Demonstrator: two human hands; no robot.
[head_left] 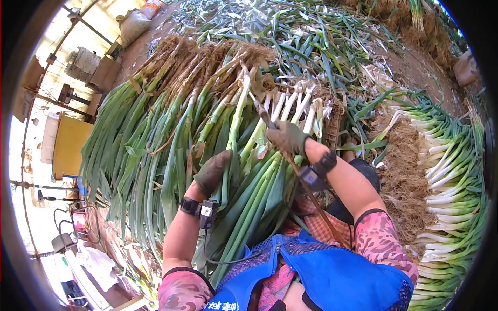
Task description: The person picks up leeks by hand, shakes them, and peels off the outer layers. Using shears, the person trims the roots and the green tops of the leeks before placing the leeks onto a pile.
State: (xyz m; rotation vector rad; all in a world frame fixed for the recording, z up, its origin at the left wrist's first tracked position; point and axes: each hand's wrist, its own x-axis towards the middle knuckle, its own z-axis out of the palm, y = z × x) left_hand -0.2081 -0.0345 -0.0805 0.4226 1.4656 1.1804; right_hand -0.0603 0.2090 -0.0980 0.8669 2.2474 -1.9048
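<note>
My left hand (pixel 212 171), in a dark glove, is closed around the green part of a big green onion (pixel 237 119). That stalk slants up and away from me, its root end close to the tip of a thin nozzle (pixel 265 114). The nozzle sits in my gloved right hand (pixel 288 138), fingers wrapped round it, and a brown hose (pixel 314 193) trails from it down toward my lap. Right of the held stalk lie green onions with bare white ends (pixel 297 102). To the left, a thick row of unpeeled green onions (pixel 161 103) keeps its brownish outer skins and roots.
Loose leaves and peelings (pixel 306 39) cover the ground ahead. A long row of white-stemmed green onions (pixel 441 179) runs down the right side, roots toward me. A plastic crate (pixel 332 124) shows beneath the bare stalks. A sack (pixel 134 27) stands at far left.
</note>
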